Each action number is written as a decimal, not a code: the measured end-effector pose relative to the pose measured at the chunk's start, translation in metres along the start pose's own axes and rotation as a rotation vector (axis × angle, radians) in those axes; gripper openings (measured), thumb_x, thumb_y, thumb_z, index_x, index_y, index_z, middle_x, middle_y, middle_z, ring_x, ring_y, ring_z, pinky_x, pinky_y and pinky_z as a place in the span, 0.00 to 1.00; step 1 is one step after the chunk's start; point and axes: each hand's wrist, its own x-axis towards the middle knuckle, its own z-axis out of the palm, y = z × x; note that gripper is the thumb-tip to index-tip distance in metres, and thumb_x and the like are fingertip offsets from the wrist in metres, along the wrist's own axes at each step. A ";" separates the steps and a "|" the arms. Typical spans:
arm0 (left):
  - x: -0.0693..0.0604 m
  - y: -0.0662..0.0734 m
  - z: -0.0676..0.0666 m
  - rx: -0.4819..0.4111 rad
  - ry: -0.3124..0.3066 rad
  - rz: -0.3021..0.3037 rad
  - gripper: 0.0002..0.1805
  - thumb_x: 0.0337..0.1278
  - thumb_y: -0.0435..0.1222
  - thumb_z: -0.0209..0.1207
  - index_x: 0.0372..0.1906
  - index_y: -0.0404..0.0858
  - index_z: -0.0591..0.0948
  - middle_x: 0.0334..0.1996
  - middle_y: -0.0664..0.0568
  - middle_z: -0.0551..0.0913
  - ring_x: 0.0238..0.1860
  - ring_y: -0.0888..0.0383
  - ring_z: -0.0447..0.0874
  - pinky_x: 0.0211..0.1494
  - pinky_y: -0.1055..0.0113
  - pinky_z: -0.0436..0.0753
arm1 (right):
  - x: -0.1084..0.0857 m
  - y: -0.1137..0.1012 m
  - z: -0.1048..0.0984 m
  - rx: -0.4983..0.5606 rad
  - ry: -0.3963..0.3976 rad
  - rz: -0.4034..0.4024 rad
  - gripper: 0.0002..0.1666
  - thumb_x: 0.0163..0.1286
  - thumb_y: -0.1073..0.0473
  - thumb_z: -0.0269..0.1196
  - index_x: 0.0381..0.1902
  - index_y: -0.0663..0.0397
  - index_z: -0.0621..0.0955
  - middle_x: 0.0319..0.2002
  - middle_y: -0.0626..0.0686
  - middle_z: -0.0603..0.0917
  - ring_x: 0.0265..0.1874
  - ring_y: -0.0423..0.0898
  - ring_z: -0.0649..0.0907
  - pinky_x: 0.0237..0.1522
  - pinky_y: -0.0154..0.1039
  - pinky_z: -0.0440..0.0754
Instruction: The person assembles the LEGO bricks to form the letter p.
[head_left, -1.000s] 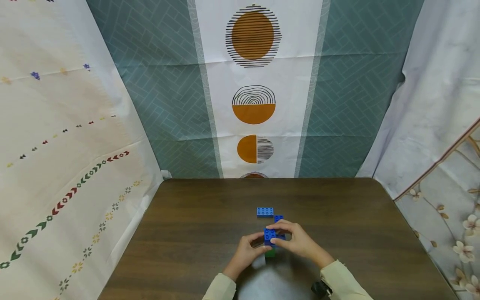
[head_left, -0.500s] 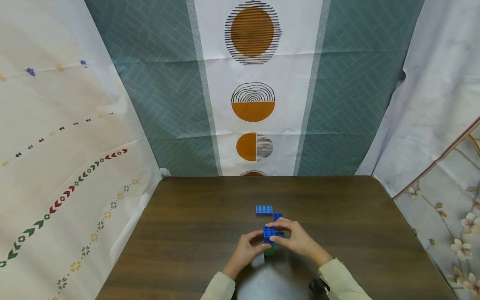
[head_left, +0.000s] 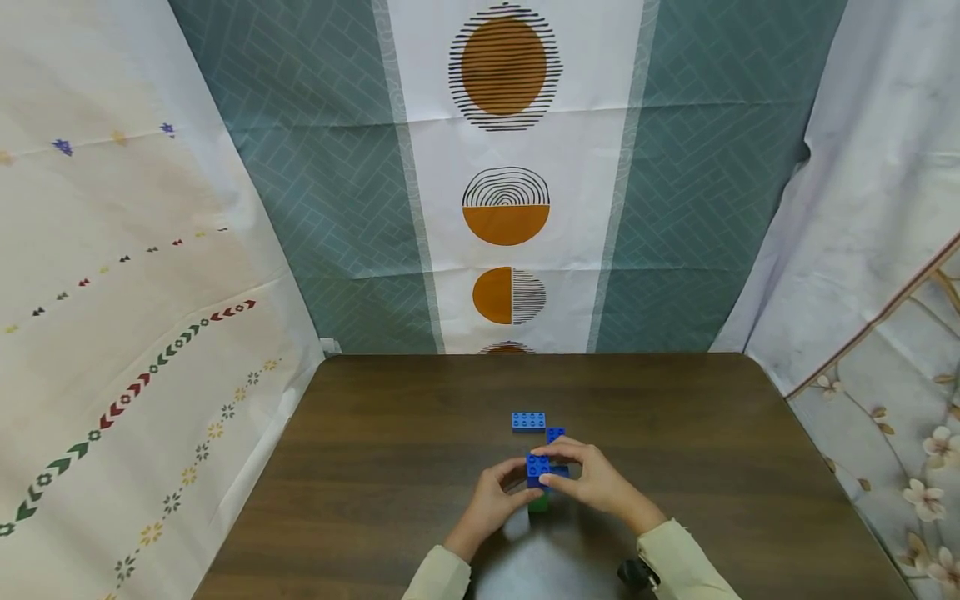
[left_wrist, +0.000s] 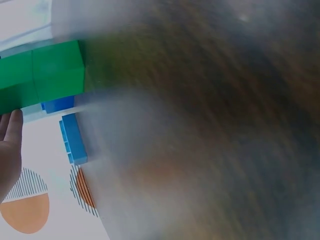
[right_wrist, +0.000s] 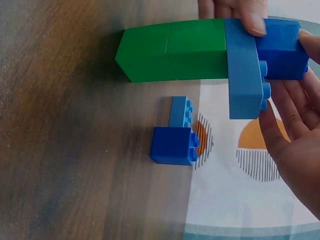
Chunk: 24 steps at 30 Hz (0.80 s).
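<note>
Tabletop of dark brown grained wood (head_left: 390, 475) fills the lower half of my feed, a pale glare spreading at six o'clock below the hands. Centre dial, upright, there's the stack (right_wrist: 207, 55): two green plastic blocks, a long mid-blue studded brick (right_wrist: 245, 75) laid across them, and a square dark blue block (head_left: 537, 467) on top. I've got the right hand (head_left: 600, 483) at four o'clock, thumb and finger pinching that top block; the left hand (head_left: 491, 502) at eight, narrow grip, thumb and fingers holding the stack near its upper end. Light blue oblong brick (head_left: 528, 422) at twelve, loose small dark blue block (head_left: 555, 433) at one, just beyond the right fingers. And the room: teal cloth (head_left: 330, 208) at eleven, its white centre strip (head_left: 442, 192) carrying orange-brown circles, cream embroidered cloth (head_left: 112, 275) at ten, white cloth printed with flowers (head_left: 862, 475) at three.
</note>
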 end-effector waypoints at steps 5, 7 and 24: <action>0.002 0.001 -0.003 -0.007 -0.015 0.079 0.21 0.55 0.29 0.67 0.53 0.25 0.78 0.49 0.35 0.81 0.54 0.36 0.77 0.59 0.41 0.72 | 0.001 0.013 0.006 0.003 0.028 -0.032 0.19 0.65 0.67 0.65 0.54 0.67 0.80 0.49 0.60 0.80 0.46 0.54 0.81 0.49 0.57 0.79; 0.002 0.002 -0.004 -0.011 -0.012 0.103 0.20 0.55 0.28 0.67 0.53 0.25 0.78 0.49 0.35 0.81 0.53 0.35 0.77 0.59 0.40 0.71 | 0.002 0.022 0.009 -0.014 0.046 -0.044 0.19 0.65 0.65 0.66 0.54 0.64 0.80 0.50 0.59 0.79 0.49 0.54 0.79 0.51 0.54 0.79; 0.009 -0.032 -0.001 -0.018 0.024 0.045 0.18 0.55 0.32 0.67 0.52 0.32 0.81 0.47 0.38 0.83 0.52 0.41 0.80 0.59 0.52 0.77 | 0.007 0.051 -0.018 0.030 0.274 -0.061 0.18 0.68 0.68 0.62 0.56 0.61 0.79 0.51 0.60 0.80 0.48 0.51 0.81 0.48 0.38 0.82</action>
